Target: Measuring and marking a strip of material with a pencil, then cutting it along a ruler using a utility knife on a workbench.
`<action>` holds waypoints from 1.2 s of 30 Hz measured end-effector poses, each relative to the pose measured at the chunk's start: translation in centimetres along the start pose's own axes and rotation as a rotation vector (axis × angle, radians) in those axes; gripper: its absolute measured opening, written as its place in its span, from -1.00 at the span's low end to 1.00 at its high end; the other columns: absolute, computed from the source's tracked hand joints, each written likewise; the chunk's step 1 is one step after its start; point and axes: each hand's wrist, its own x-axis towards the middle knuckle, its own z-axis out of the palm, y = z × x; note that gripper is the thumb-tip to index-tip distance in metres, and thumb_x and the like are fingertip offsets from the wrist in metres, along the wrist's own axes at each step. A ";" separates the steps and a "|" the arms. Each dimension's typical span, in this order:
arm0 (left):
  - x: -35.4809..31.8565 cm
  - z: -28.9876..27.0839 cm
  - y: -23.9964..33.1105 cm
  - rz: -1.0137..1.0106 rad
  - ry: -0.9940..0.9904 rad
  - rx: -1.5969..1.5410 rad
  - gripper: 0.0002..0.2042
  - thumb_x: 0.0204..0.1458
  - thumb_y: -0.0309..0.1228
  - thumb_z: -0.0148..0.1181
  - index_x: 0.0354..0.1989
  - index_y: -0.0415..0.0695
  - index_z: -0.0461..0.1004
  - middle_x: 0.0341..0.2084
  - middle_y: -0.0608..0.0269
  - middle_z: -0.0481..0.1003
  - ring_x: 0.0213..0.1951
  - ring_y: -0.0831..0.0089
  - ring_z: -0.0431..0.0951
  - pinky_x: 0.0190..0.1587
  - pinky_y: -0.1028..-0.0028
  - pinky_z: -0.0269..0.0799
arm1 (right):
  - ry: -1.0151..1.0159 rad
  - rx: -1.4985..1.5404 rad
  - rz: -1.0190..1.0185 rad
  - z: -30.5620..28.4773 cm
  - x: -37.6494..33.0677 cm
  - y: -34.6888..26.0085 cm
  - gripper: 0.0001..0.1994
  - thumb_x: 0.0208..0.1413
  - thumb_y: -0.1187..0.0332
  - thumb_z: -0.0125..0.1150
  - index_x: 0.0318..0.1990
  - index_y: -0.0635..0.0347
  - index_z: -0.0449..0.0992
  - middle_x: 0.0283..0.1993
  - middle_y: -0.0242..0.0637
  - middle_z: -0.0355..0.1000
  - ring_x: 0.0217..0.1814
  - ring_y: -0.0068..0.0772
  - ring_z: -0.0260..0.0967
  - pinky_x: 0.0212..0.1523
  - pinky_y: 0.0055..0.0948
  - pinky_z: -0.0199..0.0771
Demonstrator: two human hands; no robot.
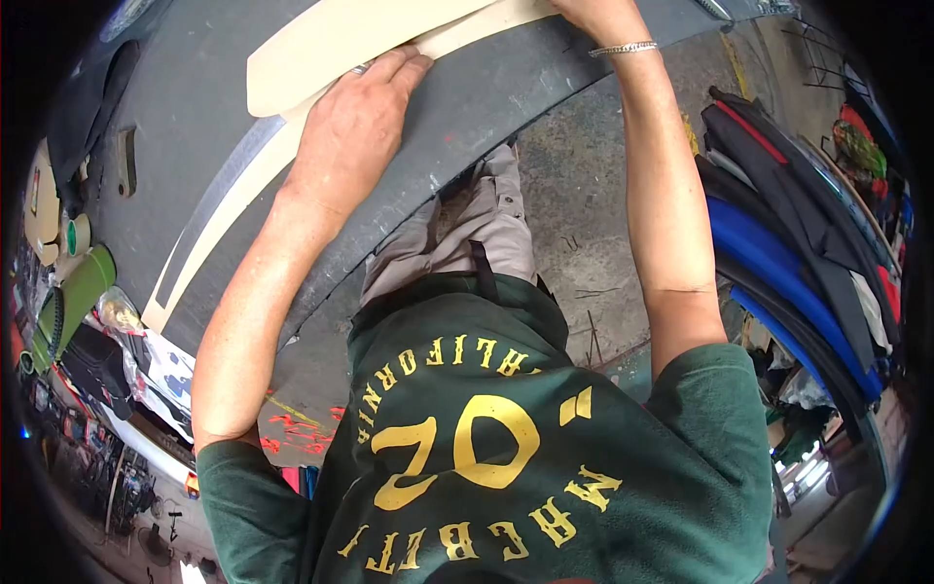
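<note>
While the upper part of the view is filled by a dark grey table, the lower part is taken by a dark green shirt, on which yellow lettering is printed in arcs around large figures. The left forearm is directed upward and to the right; the right forearm is held nearly vertical. On the table a long cream sheet is placed, its blunt end pointed left, its long axis slanted up toward the right. Beneath it a curved cream strip is seen, bent down to the lower left. The left hand is laid flat, unclenched, its fingers kept together over the cream edges. The right hand is cut by the upper border, so its grip cannot be told. Along the strip's lower-left part a narrow grey strip is set. A chain bracelet is worn on the right, a ring on the left.
</note>
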 end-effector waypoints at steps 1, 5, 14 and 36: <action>0.3 -0.2 0.3 0.005 0.001 -0.003 -0.52 0.07 -0.60 0.11 0.22 -0.03 0.48 0.04 0.24 0.51 -0.10 0.20 0.62 0.01 0.31 0.57 | 0.022 0.012 -0.013 0.0 -0.1 0.2 -0.73 0.00 0.47 0.34 -0.09 0.23 0.65 -0.54 -0.31 0.46 -0.46 -0.59 0.38 -0.37 -0.43 0.42; 1.0 -0.8 1.1 -0.018 -0.067 0.092 -0.52 0.07 -0.59 0.12 0.21 -0.02 0.48 0.01 0.26 0.52 -0.11 0.22 0.62 0.00 0.32 0.57 | 0.018 -0.041 -0.022 0.3 -0.2 0.2 -0.72 0.00 0.47 0.33 -0.08 0.23 0.65 -0.54 -0.31 0.46 -0.46 -0.60 0.38 -0.37 -0.44 0.42; 1.2 -0.9 0.5 -0.007 -0.062 -0.007 -0.45 0.00 -0.72 0.03 0.23 -0.07 0.44 0.04 0.15 0.50 -0.03 0.09 0.59 0.05 0.22 0.53 | -0.016 0.107 -0.018 0.3 -1.2 -0.3 -0.70 0.07 0.44 0.36 -0.01 0.24 0.62 -0.47 -0.31 0.51 -0.41 -0.61 0.42 -0.30 -0.49 0.46; 1.1 -1.9 1.1 0.020 -0.055 0.135 -0.55 0.07 -0.55 0.16 0.18 0.07 0.51 -0.01 0.32 0.53 -0.14 0.29 0.63 -0.07 0.38 0.60 | -0.040 0.051 0.046 0.8 -3.9 -3.3 -0.72 0.06 0.45 0.35 -0.05 0.26 0.58 -0.43 -0.13 0.54 -0.38 -0.37 0.55 -0.28 -0.35 0.49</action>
